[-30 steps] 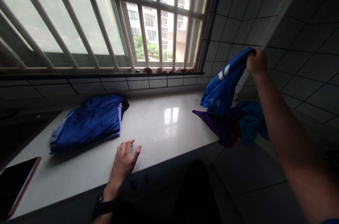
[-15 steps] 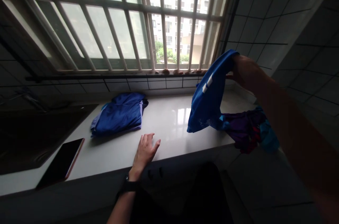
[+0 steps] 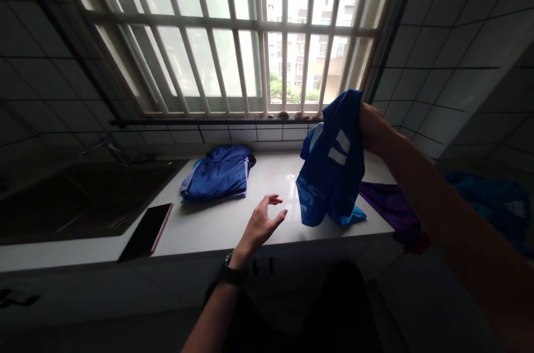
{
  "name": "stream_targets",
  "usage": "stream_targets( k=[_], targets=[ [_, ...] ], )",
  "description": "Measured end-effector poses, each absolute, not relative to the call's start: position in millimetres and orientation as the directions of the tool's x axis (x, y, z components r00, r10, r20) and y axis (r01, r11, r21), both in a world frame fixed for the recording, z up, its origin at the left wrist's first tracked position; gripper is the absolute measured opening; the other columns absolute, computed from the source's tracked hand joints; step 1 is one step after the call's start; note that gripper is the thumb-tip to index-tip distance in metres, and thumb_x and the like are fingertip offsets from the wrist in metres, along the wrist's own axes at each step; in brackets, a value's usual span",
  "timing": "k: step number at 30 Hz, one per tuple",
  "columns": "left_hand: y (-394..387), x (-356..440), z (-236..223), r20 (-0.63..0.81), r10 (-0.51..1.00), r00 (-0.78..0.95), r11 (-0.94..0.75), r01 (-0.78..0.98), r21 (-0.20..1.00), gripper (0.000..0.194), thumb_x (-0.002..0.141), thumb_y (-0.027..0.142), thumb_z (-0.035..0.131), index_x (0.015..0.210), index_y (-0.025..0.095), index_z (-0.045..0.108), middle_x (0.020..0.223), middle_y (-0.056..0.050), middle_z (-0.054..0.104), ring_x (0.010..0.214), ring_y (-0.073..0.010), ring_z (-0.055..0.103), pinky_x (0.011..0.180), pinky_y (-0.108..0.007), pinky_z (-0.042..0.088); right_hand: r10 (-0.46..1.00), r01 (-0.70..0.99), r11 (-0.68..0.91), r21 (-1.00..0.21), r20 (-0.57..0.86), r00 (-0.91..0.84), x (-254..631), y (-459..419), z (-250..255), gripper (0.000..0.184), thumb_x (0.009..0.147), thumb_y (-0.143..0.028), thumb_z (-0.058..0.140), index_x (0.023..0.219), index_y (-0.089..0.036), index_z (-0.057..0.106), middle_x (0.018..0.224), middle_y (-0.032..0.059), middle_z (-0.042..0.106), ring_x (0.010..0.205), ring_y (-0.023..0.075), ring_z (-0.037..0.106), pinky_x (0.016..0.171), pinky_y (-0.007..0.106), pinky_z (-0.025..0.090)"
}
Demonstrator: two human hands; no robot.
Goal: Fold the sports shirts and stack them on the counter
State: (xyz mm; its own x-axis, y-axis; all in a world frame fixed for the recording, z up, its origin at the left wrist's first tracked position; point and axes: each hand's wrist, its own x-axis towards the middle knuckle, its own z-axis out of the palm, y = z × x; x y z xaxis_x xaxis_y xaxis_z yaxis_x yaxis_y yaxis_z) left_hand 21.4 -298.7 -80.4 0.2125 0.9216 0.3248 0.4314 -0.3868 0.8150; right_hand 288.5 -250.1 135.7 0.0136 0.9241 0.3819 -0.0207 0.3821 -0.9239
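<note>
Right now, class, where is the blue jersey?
In the head view, the blue jersey hangs from the right hand over the white countertop, right of the left hand.

We count one left hand (image 3: 261, 225), one right hand (image 3: 374, 130), one blue jersey (image 3: 331, 167), one folded clothes pile (image 3: 217, 173), one phone (image 3: 146, 232), one sink (image 3: 95, 203).

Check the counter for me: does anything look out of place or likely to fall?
The purple garment looks odd: it sits bunched and unfolded, drooping past the right end of the white counter, unlike the folded blue clothes. The dark phone also lies close to the front edge.
</note>
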Motion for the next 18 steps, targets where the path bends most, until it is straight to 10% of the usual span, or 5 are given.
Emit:
stream_targets(
  k=[4, 12, 18],
  targets=[
    [-285.7, 57.4, -41.3, 0.33, 0.906, 0.266, -0.377, 0.149, 0.914, 0.072, 0.077, 0.051, 0.08, 0.136, 0.02, 0.051, 0.125, -0.014, 0.067, 0.112, -0.0263, 0.065, 0.093, -0.039, 0.052, 0.917, -0.056, 0.389, -0.919, 0.393, -0.064, 263.8, -266.7, 137.7, 0.049, 0.091, -0.07, 0.056, 0.085, -0.021, 0.063, 0.074, 0.0016, 0.067, 0.079, 0.0203, 0.069, 0.074, 0.035, 0.061],
    [-250.0, 5.9, 53.4, 0.563, 0.819, -0.111, -0.559, 0.068, 0.826, 0.033, 0.085, 0.047, 0.073, 0.085, 0.018, 0.057, 0.065, 0.007, 0.047, 0.058, -0.0071, 0.044, 0.053, -0.02, 0.035, 0.871, 0.052, 0.485, -0.873, 0.487, 0.058, 314.6, -282.1, 153.8, 0.023, 0.087, -0.04, 0.074, 0.094, -0.02, 0.068, 0.065, -0.0044, 0.06, 0.051, 0.0067, 0.051, 0.049, 0.019, 0.043],
    [-254.4, -28.1, 139.2, 0.695, 0.691, -0.196, -0.67, 0.186, 0.719, 0.02, 0.087, 0.031, 0.071, 0.082, 0.021, 0.053, 0.068, 0.004, 0.043, 0.059, -0.0088, 0.041, 0.053, -0.022, 0.033, 0.869, 0.383, 0.37, -0.846, 0.17, -0.464, 338.9, -285.4, 156.3, 0.039, 0.076, -0.039, 0.082, 0.107, -0.016, 0.077, 0.088, 0.0058, 0.075, 0.067, 0.015, 0.066, 0.06, 0.028, 0.055]
  ],
)
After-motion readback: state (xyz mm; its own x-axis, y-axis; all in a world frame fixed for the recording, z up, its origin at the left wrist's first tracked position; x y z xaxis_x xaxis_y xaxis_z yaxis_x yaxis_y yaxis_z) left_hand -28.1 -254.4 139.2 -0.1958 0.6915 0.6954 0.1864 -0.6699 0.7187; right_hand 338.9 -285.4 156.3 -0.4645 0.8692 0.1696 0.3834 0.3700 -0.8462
